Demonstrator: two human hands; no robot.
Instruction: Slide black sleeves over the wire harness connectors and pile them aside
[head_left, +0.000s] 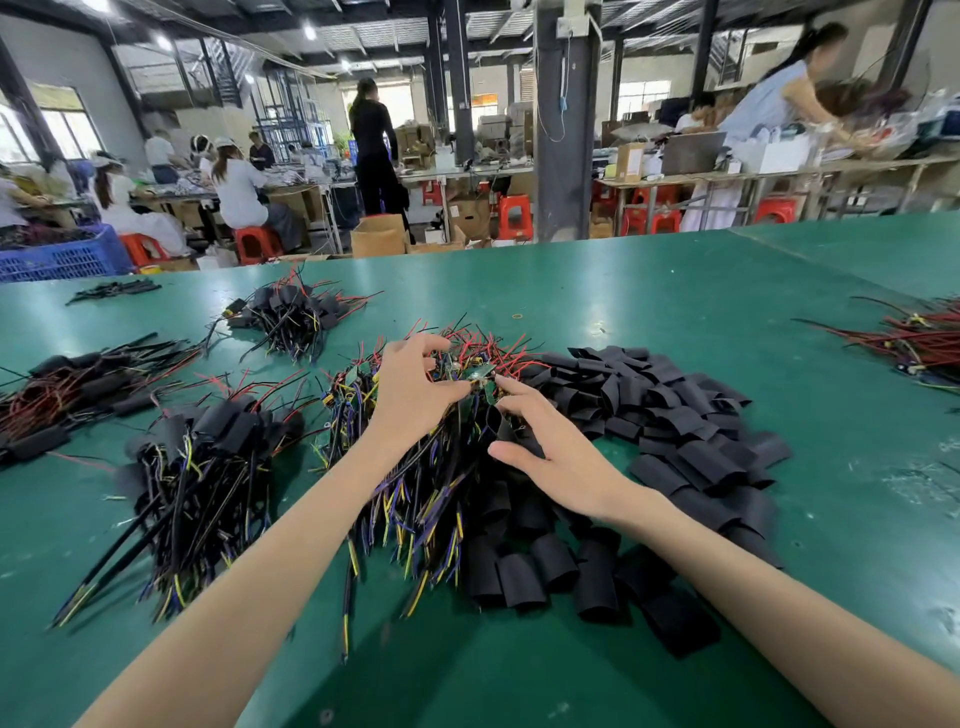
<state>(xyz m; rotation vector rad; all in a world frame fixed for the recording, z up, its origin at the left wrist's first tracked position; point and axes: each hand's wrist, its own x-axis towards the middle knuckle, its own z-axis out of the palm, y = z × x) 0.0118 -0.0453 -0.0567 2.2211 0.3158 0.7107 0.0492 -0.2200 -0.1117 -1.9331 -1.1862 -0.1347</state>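
Pinching a harness (480, 371) by its board atop the middle heap on the desk (675, 291), the left hand (410, 389) is curling round it. The right hand (561, 457) is resting fingers on a sleeve (501, 428), grip unclear. Probably best untangling wires fully first, then feeding the board end straight in.

left hand (410, 387) pinching wire harness (480, 371) | right hand (558, 449) fingers spread

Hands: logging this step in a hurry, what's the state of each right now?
Left hand: closed, pinching a green circuit board from the wire pile.
Right hand: open, forefinger touching that board.
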